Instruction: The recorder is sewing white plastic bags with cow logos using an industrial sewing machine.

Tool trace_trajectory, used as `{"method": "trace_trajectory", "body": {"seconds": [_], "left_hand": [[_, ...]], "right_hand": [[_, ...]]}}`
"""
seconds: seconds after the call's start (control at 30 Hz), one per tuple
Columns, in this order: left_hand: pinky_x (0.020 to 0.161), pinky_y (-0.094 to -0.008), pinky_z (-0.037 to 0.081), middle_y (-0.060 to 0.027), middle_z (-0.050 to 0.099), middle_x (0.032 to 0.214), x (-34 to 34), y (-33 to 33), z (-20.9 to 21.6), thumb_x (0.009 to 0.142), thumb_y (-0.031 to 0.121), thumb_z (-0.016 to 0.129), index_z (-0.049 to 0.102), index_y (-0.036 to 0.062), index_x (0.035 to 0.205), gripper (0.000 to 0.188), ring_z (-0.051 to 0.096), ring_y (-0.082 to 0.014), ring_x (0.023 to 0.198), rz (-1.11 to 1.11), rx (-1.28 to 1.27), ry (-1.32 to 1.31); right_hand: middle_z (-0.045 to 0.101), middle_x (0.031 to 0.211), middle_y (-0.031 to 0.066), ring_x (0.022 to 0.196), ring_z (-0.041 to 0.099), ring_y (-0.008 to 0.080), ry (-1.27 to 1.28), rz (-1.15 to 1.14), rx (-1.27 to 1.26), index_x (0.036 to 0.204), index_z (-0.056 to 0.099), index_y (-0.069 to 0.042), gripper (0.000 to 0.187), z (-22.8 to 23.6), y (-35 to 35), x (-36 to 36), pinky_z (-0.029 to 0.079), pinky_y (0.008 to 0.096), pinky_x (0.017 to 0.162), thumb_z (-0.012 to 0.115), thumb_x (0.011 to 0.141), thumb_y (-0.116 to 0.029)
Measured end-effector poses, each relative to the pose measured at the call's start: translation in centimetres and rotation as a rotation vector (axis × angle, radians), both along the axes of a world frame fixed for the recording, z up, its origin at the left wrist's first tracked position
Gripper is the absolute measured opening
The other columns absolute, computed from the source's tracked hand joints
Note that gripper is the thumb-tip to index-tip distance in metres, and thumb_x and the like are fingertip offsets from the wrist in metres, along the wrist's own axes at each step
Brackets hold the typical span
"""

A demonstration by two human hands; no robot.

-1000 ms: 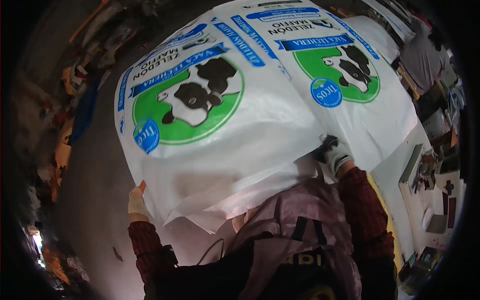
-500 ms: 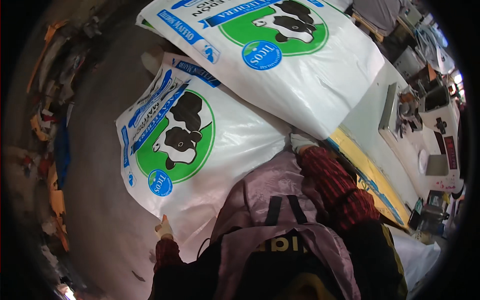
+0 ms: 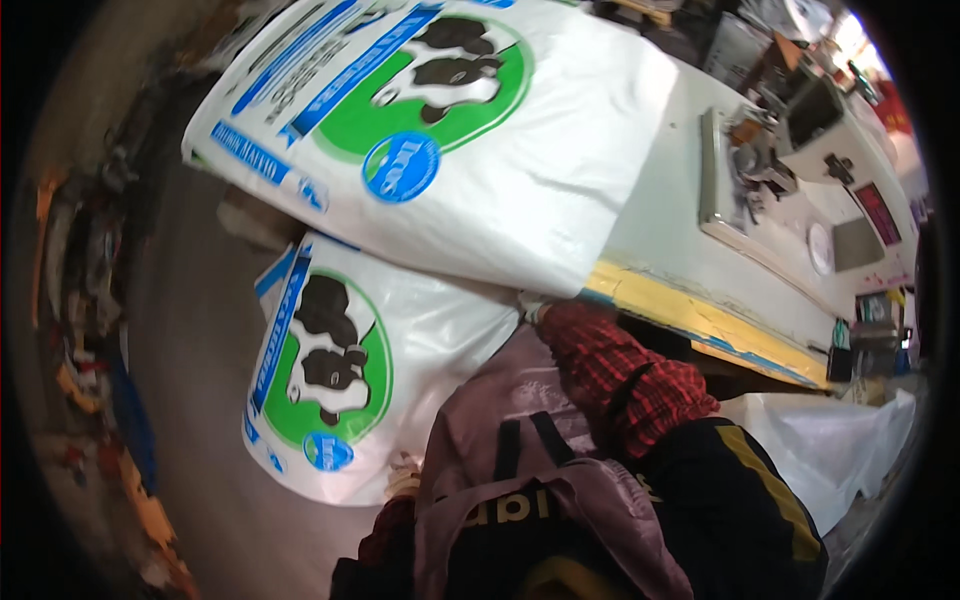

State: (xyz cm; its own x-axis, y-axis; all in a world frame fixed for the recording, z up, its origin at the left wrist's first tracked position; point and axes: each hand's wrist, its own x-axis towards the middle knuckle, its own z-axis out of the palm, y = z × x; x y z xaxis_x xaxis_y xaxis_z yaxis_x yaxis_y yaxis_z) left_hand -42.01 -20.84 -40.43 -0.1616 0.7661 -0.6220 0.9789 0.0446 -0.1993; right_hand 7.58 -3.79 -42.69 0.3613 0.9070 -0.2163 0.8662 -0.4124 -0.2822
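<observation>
A white woven plastic sack (image 3: 430,300), printed with a cow's head on a green oval and blue bands, hangs in front of me below the table edge. My right hand (image 3: 533,308), in a light glove or wrap, closes on its upper right corner by the edge; the fingers are partly hidden. At the lower edge of the same sack, my left hand (image 3: 403,478) has its fingers closed on the plastic. Another sack (image 3: 560,150) with the same print lies flat on the table above it, overlapping its top.
The pale table (image 3: 650,210) has a worn yellow front edge (image 3: 700,325). A white machine (image 3: 850,190) with metal parts stands at its right. Whitish plastic sheeting (image 3: 820,440) lies lower right. Scraps and clutter (image 3: 100,380) line the grey floor (image 3: 190,330) at the left.
My left hand has moved right and closer to my body, bringing the sack's lower edge along, and the sack's left side now folds under. The view has shifted, showing more table.
</observation>
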Motion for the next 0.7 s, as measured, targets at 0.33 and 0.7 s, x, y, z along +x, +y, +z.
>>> {"method": "trace_trajectory", "body": {"seconds": [0.33,0.7], "left_hand": [[0.061,-0.0412,0.046,-0.0173,0.059,0.08,39.1,18.8,27.1,0.075,0.021,0.066,0.054,0.0016,0.102,0.035,0.056,-0.0341,0.07,-0.706,0.773,-1.14],[0.046,-0.0266,0.038,-0.0001,0.052,0.057,50.5,23.6,24.8,0.079,0.024,0.068,0.058,-0.0002,0.075,0.027,0.046,-0.0068,0.05,-0.138,0.497,-1.547]], "right_hand": [[0.058,0.108,0.0187,0.095,0.057,0.0378,0.281,-0.076,0.017,0.117,0.051,-0.011,0.049,7.7,-7.9,1.4,0.044,0.0447,0.084,0.035,0.085,-0.044],[0.063,0.085,0.0089,0.077,0.057,0.0147,1.019,0.113,0.34,0.099,0.06,-0.005,0.027,26.5,-12.9,7.6,0.045,0.0304,0.07,0.056,0.083,-0.026]]}}
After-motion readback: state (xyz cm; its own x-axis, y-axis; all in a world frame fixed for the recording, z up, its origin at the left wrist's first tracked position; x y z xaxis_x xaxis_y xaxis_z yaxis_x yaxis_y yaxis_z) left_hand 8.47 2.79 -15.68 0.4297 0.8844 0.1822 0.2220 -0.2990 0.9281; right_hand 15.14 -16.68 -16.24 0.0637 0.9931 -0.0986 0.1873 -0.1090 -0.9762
